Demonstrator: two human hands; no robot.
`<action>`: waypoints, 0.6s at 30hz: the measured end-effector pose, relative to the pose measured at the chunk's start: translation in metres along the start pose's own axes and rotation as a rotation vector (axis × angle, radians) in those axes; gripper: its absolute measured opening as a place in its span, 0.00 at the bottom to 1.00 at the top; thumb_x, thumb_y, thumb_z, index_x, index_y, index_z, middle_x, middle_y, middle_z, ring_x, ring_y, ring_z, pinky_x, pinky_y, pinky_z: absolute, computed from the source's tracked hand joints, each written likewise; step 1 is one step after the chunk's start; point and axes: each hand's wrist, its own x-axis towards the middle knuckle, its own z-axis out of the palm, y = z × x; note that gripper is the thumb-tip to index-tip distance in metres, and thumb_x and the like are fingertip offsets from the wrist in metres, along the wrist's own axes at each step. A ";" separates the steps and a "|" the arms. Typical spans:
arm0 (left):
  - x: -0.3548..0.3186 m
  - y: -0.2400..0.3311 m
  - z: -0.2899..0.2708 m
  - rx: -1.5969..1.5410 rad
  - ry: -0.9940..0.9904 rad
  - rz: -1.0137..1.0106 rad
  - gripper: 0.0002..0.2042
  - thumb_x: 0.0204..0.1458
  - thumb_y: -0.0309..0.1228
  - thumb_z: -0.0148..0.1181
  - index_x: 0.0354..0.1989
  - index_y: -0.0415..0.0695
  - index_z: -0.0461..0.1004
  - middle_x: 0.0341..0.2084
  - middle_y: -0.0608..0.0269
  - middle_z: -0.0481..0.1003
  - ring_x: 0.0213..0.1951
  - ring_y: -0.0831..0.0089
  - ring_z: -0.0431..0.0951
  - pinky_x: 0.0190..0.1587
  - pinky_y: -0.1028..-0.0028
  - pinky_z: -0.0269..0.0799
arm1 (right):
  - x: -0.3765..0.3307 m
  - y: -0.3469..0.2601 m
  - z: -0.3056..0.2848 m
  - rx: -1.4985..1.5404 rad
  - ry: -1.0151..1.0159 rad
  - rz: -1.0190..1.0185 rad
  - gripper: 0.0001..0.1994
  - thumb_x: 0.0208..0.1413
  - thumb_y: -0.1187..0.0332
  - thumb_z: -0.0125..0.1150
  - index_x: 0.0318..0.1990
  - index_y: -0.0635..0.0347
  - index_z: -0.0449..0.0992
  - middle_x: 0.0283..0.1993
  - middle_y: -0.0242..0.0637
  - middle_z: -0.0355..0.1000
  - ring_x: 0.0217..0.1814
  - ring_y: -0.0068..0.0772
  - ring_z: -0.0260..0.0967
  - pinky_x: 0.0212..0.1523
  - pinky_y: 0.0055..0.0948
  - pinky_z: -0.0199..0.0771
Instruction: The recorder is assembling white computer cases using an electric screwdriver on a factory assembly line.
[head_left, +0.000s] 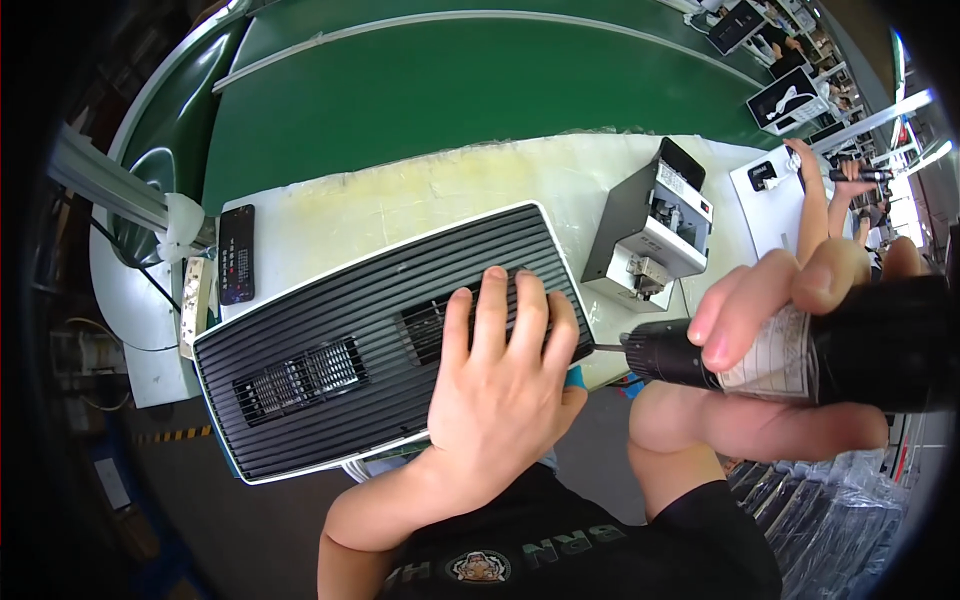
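A flat black ribbed panel with a white rim (pixel 330 330) lies tilted on the pale work mat (pixel 420 190), with two vent grilles in its face. My left hand (pixel 500 385) rests flat on the panel's right half, fingers spread over one grille. My right hand (pixel 790 335) grips a black electric screwdriver (pixel 870 345) with a paper label around its barrel. The screwdriver's bit (pixel 607 349) points left at the panel's right edge, close to it.
A black and white boxy device (pixel 650 230) stands on the mat to the right. A dark remote-like handset (pixel 236 253) lies at the mat's left edge. A green conveyor belt (pixel 450 80) runs behind. Another person's arm (pixel 815 190) works at the far right, near more boxed units.
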 end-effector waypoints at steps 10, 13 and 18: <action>0.007 0.002 -0.003 0.036 -0.004 -0.023 0.28 0.38 0.38 0.65 0.50 0.38 0.71 0.50 0.46 0.68 0.56 0.47 0.66 0.58 0.50 0.61 | 0.060 0.017 -0.104 -0.644 0.183 -0.550 0.29 0.65 0.47 0.45 0.47 0.74 0.62 0.22 0.42 0.68 0.19 0.29 0.65 0.21 0.25 0.67; 0.018 0.004 0.000 0.067 0.013 -0.017 0.29 0.38 0.39 0.66 0.51 0.38 0.71 0.50 0.45 0.68 0.56 0.47 0.66 0.58 0.50 0.61 | 0.064 0.055 -0.148 -0.745 0.229 -0.617 0.26 0.66 0.51 0.44 0.48 0.74 0.59 0.23 0.42 0.68 0.19 0.30 0.68 0.23 0.25 0.69; 0.013 -0.003 -0.005 0.031 0.017 -0.013 0.28 0.39 0.36 0.66 0.52 0.37 0.71 0.52 0.45 0.67 0.58 0.47 0.65 0.59 0.51 0.61 | 0.050 0.086 -0.161 -0.685 0.123 -0.618 0.28 0.66 0.48 0.47 0.52 0.70 0.52 0.41 0.49 0.68 0.21 0.30 0.69 0.24 0.26 0.71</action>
